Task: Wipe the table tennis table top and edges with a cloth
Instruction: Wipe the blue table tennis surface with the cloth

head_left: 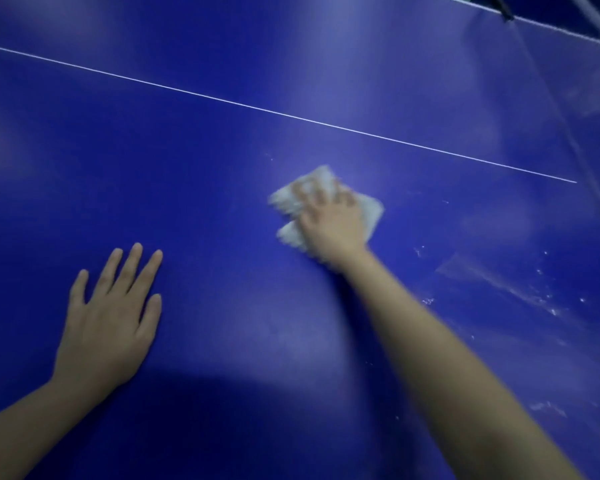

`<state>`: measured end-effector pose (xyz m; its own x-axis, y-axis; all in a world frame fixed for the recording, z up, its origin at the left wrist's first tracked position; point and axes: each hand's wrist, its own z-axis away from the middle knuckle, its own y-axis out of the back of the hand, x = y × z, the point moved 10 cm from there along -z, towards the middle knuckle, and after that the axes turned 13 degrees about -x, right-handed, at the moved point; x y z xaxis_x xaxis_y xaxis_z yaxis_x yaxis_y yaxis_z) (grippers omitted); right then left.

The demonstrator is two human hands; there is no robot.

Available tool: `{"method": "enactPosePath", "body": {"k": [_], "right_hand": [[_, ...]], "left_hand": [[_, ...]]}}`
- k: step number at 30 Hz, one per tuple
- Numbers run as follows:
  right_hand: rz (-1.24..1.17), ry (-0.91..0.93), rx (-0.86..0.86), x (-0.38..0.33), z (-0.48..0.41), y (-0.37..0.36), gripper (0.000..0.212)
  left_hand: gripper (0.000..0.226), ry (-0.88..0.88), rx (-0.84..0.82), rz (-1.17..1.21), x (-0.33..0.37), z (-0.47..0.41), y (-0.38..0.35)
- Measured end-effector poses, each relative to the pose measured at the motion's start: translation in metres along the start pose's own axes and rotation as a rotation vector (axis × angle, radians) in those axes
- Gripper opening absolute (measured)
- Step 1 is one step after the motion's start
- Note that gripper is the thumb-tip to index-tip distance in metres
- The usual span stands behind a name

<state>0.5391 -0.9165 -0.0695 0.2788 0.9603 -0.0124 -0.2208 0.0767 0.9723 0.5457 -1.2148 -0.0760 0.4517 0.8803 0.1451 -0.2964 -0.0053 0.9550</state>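
Note:
The blue table tennis table top [222,188] fills the view, with a thin white centre line [257,107] running across it. My right hand [329,220] presses a folded white cloth [373,211] flat on the surface just below that line; hand and cloth are blurred by motion. The fingers lie spread over the cloth, which sticks out on both sides of the hand. My left hand [111,313] rests flat on the table at the lower left, fingers straight and spread, holding nothing.
White specks and smeared streaks [520,289] mark the table to the right of my right forearm. The net [582,109] runs along the right side, with its white top band and a dark clamp [504,8] at the upper right.

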Motion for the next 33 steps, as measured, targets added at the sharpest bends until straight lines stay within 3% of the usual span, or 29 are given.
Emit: {"method": "enactPosePath", "body": {"k": [4, 6, 7, 9, 11, 13, 16, 18, 21, 26, 30, 33], "right_hand": [[-0.02, 0.493, -0.042, -0.135, 0.059, -0.019, 0.052], [-0.028, 0.622, -0.055, -0.13, 0.074, -0.023, 0.052], [-0.029, 0.598, -0.036, -0.111, 0.068, -0.019, 0.053], [-0.044, 0.354, 0.026, -0.045, 0.03, -0.006, 0.052], [-0.109, -0.058, 0.054, 0.043, -0.013, 0.007, 0.049], [-0.236, -0.355, 0.064, 0.101, -0.041, 0.015, 0.049], [-0.296, -0.475, 0.073, 0.109, -0.083, 0.023, 0.049], [-0.251, -0.375, 0.063, 0.075, -0.116, 0.034, 0.05], [-0.097, -0.026, -0.001, -0.022, -0.14, 0.04, 0.049], [0.073, 0.397, -0.052, -0.144, -0.013, -0.002, 0.054], [0.017, 0.659, -0.14, -0.148, 0.128, -0.042, 0.057], [0.06, 0.616, -0.14, -0.088, 0.129, -0.04, 0.058]], "left_hand": [[0.063, 0.007, -0.01, 0.001, 0.001, 0.001, 0.001], [0.063, 0.007, -0.012, -0.002, 0.003, 0.001, 0.002], [0.062, 0.01, -0.011, 0.001, 0.003, 0.001, 0.003], [0.061, 0.014, -0.01, 0.006, 0.003, 0.002, 0.005], [0.06, 0.005, -0.022, -0.017, 0.005, 0.003, 0.005], [0.058, -0.02, -0.021, -0.059, 0.009, 0.003, 0.005], [0.056, -0.008, 0.01, -0.058, 0.008, 0.002, 0.009], [0.056, -0.001, 0.02, -0.057, 0.005, 0.001, 0.01], [0.055, 0.002, 0.037, -0.051, 0.002, -0.001, 0.009], [0.056, -0.003, 0.032, -0.057, 0.001, 0.0, 0.009], [0.058, -0.004, 0.019, -0.021, 0.001, 0.001, 0.005], [0.06, -0.005, 0.01, 0.015, 0.0, 0.001, 0.003]]}}
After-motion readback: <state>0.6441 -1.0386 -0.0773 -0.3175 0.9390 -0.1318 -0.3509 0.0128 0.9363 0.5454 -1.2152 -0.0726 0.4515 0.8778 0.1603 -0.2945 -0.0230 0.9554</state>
